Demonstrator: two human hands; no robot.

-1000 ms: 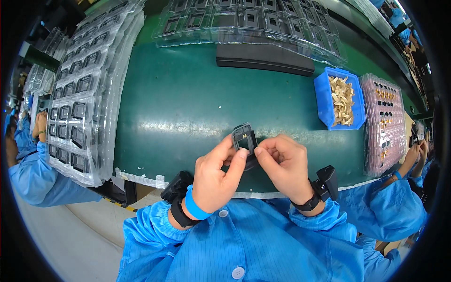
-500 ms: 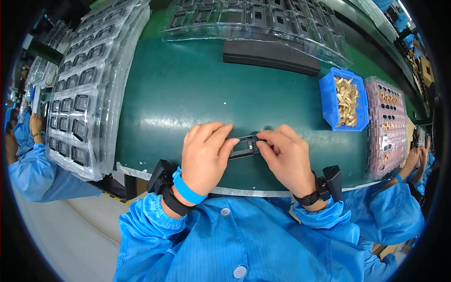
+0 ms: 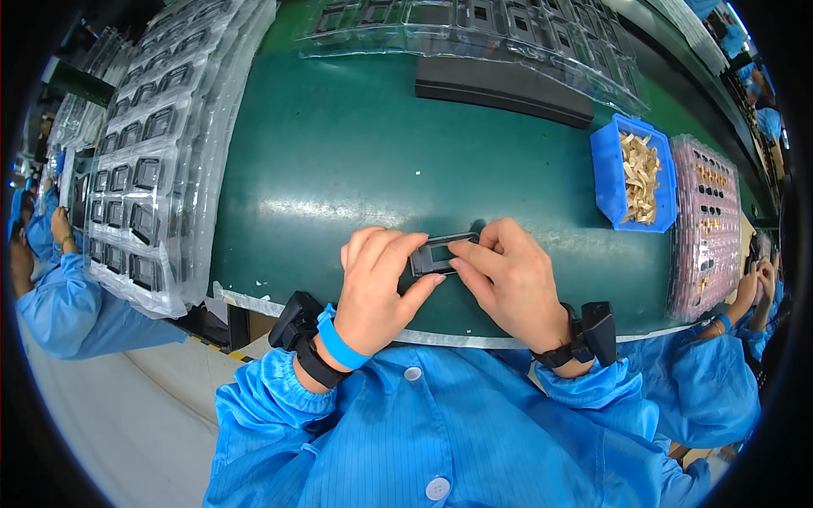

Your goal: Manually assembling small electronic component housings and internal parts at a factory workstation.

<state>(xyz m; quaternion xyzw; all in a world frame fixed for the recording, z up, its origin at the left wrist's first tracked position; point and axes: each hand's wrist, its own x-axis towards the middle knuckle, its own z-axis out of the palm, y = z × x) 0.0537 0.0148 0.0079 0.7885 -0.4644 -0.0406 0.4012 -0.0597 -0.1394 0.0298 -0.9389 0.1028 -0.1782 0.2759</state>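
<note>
A small black rectangular plastic frame with an opening in its middle is held just above the green bench, near its front edge. My left hand grips its left end between thumb and fingers. The thumb and index finger of my right hand press at its right part, covering much of that end. Whether a smaller part sits under the right fingertips cannot be made out. Both wrists wear black straps with black devices, and a blue band circles the left one.
Stacked clear trays of black frames stand at left, more trays at the back by a black box. At right are a blue bin of gold-coloured strips and pink trays of small parts. Co-workers sit on both sides.
The black frame has turned slightly in my fingers. My left fingers have shifted to its far and near edges, and my right fingertips have moved inward over it.
</note>
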